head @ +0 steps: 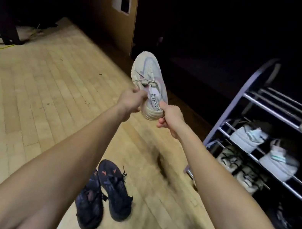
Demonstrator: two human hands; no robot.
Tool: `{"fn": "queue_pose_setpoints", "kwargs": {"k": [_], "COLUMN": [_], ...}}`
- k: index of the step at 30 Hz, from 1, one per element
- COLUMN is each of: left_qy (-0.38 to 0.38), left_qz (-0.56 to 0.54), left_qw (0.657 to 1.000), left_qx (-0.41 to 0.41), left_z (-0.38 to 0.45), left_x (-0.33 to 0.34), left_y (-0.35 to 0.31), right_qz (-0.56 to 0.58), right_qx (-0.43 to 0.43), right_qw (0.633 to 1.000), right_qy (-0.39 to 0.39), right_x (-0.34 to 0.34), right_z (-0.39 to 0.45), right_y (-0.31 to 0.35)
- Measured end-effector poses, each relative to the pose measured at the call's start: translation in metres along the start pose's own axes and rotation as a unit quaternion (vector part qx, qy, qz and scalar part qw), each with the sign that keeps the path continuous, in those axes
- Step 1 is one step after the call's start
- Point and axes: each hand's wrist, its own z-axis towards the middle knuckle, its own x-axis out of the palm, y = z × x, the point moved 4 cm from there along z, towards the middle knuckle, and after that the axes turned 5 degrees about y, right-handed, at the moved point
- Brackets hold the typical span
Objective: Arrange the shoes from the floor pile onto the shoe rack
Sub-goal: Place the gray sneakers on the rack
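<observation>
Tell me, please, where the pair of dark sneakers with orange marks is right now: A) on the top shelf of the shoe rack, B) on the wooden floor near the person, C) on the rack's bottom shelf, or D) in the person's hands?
B: the dark sneakers lie side by side on the wooden floor, while both hands hold a pale sneaker up, left of the shoe rack.

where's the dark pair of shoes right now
In the head view the dark pair lies on the wood floor at bottom centre, between the person's forearms, left of the shoe rack and below the pale sneaker held up in both hands.
</observation>
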Motion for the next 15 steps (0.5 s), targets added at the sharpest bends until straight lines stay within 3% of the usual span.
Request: {"fn": "queue_pose_setpoints", "kwargs": {"k": [7, 15], "left_qy": [0.058, 0.134], "left_qz": [0.046, 0.021], "left_qw": [0.982, 0.966], "left_qx": [0.173, 0.219], "left_z": [-0.052, -0.083], "left_x": [0.107, 0.201], "left_y": [-0.104, -0.122], "right_qz": [0.088, 0.140], "right_qx": [-0.059, -0.101], "right_qw": [0.992, 0.970], "right_qy": [-0.063, -0.169], "right_x": [-0.109, -0.203], "right_z": [-0.065, -0.104], "right_y": [0.056, 0.050]}}
